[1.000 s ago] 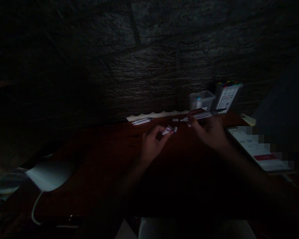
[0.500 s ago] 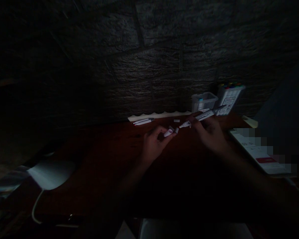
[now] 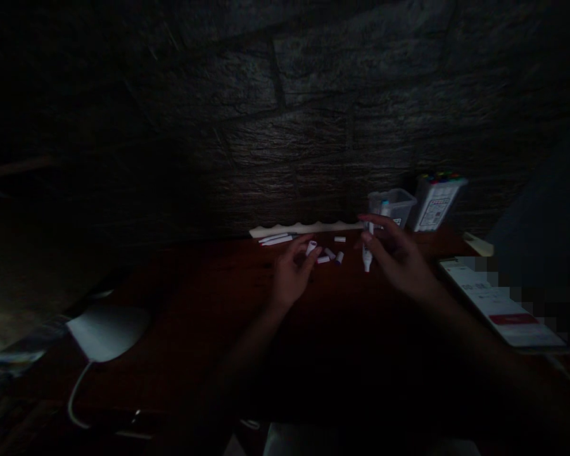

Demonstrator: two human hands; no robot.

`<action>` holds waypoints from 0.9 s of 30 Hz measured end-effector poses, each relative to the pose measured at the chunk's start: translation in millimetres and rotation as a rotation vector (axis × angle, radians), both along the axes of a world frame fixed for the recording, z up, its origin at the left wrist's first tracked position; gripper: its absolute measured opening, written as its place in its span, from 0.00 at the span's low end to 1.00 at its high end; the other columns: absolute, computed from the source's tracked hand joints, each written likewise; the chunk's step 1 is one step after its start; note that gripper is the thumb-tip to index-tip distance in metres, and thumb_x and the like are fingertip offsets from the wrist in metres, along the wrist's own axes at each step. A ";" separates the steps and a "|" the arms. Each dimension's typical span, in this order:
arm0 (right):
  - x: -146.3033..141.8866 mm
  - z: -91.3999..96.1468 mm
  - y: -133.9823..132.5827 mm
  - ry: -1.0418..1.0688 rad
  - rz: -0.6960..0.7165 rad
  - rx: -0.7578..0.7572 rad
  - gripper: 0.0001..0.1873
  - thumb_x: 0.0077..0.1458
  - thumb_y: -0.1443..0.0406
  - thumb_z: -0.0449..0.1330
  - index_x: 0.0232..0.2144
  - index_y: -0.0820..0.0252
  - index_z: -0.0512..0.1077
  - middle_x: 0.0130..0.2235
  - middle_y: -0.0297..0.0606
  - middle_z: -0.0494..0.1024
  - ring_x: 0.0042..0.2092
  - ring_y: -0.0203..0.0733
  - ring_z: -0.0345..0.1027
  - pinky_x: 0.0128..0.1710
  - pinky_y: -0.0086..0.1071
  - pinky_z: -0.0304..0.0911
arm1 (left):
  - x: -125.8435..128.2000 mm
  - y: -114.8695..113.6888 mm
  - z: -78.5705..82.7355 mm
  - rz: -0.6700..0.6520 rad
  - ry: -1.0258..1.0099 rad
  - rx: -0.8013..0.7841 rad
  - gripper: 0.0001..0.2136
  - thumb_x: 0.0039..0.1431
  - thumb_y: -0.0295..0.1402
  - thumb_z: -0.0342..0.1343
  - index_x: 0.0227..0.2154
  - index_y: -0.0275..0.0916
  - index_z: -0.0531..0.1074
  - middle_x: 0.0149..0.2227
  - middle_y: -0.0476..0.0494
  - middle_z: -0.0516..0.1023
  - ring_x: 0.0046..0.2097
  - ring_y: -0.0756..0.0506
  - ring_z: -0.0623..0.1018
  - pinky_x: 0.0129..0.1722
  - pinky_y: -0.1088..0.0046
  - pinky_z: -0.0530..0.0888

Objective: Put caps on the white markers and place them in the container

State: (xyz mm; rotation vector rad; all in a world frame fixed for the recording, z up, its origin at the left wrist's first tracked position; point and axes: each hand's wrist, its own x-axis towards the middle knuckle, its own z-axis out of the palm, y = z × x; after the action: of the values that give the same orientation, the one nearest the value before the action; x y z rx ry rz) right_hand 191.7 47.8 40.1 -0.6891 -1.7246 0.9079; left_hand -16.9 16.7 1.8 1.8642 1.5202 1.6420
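The person's left hand (image 3: 291, 278) pinches a white cap (image 3: 311, 247) between thumb and fingers, its open end upward. The right hand (image 3: 399, 259) grips a marker (image 3: 367, 258) in its fingers, held nearly upright with the nib end down, above the worktop (image 3: 209, 304) and well apart from that cap. Between the hands lie several loose caps (image 3: 339, 258), one farther back, near a pale wavy strip (image 3: 308, 229). Two pens (image 3: 275, 240) rest side by side before the strip's left part. Behind the right hand stands a clear tub (image 3: 401, 201) with a blue-topped marker (image 3: 384, 206) inside; beside it, a fuller tub (image 3: 434, 206) shows coloured tops.
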 end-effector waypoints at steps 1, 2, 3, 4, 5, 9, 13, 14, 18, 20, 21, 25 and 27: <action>-0.8 1.1 -0.9 0.039 0.026 -0.024 0.22 0.59 0.54 0.57 0.53 0.54 0.65 0.35 0.36 0.78 0.29 0.35 0.71 0.26 0.29 0.68 | -0.5 1.1 -0.9 -0.020 -0.041 -0.020 0.14 0.61 0.36 0.56 0.48 0.39 0.68 0.36 0.45 0.81 0.35 0.49 0.80 0.33 0.74 0.77; -1.4 2.1 -1.5 0.081 0.054 -0.047 0.23 0.58 0.54 0.58 0.53 0.54 0.64 0.38 0.37 0.79 0.29 0.35 0.71 0.26 0.29 0.68 | -0.9 1.7 -1.5 -0.031 -0.057 -0.027 0.13 0.60 0.36 0.56 0.46 0.39 0.68 0.36 0.46 0.81 0.35 0.49 0.80 0.33 0.74 0.77; -1.9 2.9 -1.5 0.117 0.079 -0.068 0.24 0.56 0.53 0.59 0.53 0.54 0.64 0.40 0.38 0.79 0.29 0.34 0.71 0.27 0.29 0.69 | -1.4 2.0 -1.7 -0.035 -0.045 -0.028 0.11 0.60 0.36 0.57 0.43 0.38 0.69 0.36 0.45 0.81 0.36 0.49 0.80 0.35 0.74 0.77; -2.2 3.4 -1.0 0.144 0.089 -0.087 0.25 0.54 0.54 0.62 0.52 0.54 0.64 0.41 0.38 0.79 0.29 0.34 0.71 0.28 0.30 0.70 | -1.9 1.9 -1.9 -0.034 -0.005 -0.028 0.09 0.59 0.36 0.57 0.41 0.38 0.70 0.36 0.45 0.80 0.37 0.48 0.80 0.37 0.73 0.77; -2.1 3.6 0.0 0.161 0.085 -0.106 0.26 0.52 0.54 0.64 0.51 0.55 0.64 0.40 0.38 0.80 0.30 0.35 0.72 0.28 0.30 0.70 | -2.5 1.7 -2.3 -0.030 0.057 -0.032 0.08 0.59 0.35 0.58 0.38 0.38 0.72 0.37 0.45 0.81 0.39 0.48 0.80 0.40 0.71 0.76; 0.3 0.9 7.6 0.146 -0.048 -0.190 0.22 0.50 0.52 0.65 0.43 0.59 0.69 0.30 0.37 0.79 0.29 0.37 0.71 0.23 0.28 0.66 | -5.8 3.8 -9.4 0.015 0.324 -0.107 0.06 0.59 0.33 0.58 0.38 0.40 0.75 0.38 0.45 0.81 0.40 0.46 0.80 0.43 0.67 0.75; 2.5 -3.8 14.1 0.067 -0.161 -0.179 0.20 0.54 0.48 0.59 0.30 0.60 0.71 0.23 0.34 0.75 0.22 0.32 0.64 0.19 0.25 0.59 | -9.0 12.1 -23.3 0.081 0.402 -0.202 0.08 0.57 0.28 0.58 0.40 0.40 0.75 0.38 0.45 0.82 0.39 0.46 0.80 0.43 0.66 0.75; 2.6 -5.0 15.0 0.057 -0.170 -0.167 0.20 0.54 0.48 0.59 0.29 0.60 0.71 0.22 0.33 0.75 0.21 0.31 0.63 0.19 0.25 0.57 | -9.6 14.0 -25.9 0.084 0.402 -0.214 0.08 0.57 0.27 0.58 0.39 0.40 0.75 0.38 0.45 0.82 0.39 0.46 0.80 0.43 0.67 0.75; 2.2 -8.2 16.8 0.044 -0.183 -0.153 0.21 0.53 0.48 0.59 0.30 0.61 0.72 0.21 0.32 0.73 0.21 0.32 0.61 0.20 0.26 0.54 | -8.0 16.2 -27.1 0.076 0.359 -0.186 0.06 0.58 0.26 0.56 0.38 0.39 0.75 0.38 0.44 0.82 0.39 0.46 0.80 0.43 0.67 0.76; 1.6 -8.4 16.9 0.045 -0.197 -0.149 0.21 0.54 0.48 0.59 0.29 0.61 0.72 0.21 0.32 0.73 0.23 0.32 0.63 0.21 0.27 0.55 | -2.5 15.2 -22.7 0.100 0.346 -0.118 0.06 0.61 0.29 0.54 0.39 0.39 0.75 0.40 0.43 0.81 0.42 0.46 0.80 0.45 0.66 0.75; 1.2 -8.2 16.7 0.055 -0.206 -0.144 0.21 0.54 0.48 0.59 0.28 0.61 0.72 0.21 0.32 0.73 0.23 0.33 0.64 0.23 0.27 0.56 | 1.6 14.9 -20.4 0.107 0.356 -0.081 0.07 0.62 0.31 0.53 0.41 0.39 0.74 0.41 0.43 0.81 0.43 0.45 0.79 0.47 0.66 0.74; -1.4 -6.6 15.0 0.098 -0.206 -0.137 0.20 0.53 0.48 0.59 0.28 0.60 0.72 0.21 0.31 0.72 0.24 0.33 0.64 0.24 0.27 0.57 | 20.9 18.3 -17.9 -0.013 0.539 0.007 0.12 0.63 0.33 0.52 0.48 0.38 0.73 0.49 0.41 0.77 0.52 0.44 0.74 0.54 0.62 0.70; -2.7 -6.4 14.0 0.099 -0.206 -0.135 0.20 0.53 0.48 0.59 0.27 0.60 0.71 0.20 0.31 0.71 0.23 0.33 0.64 0.24 0.28 0.57 | 25.8 21.2 -20.9 -0.091 0.658 0.016 0.10 0.63 0.33 0.52 0.43 0.38 0.76 0.49 0.41 0.78 0.53 0.43 0.74 0.58 0.57 0.66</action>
State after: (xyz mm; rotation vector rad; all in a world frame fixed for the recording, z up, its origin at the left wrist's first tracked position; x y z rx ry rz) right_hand 188.9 61.8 33.7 -0.8791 -1.4842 0.9043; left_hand 8.9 38.0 -19.1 2.5974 1.5936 1.0415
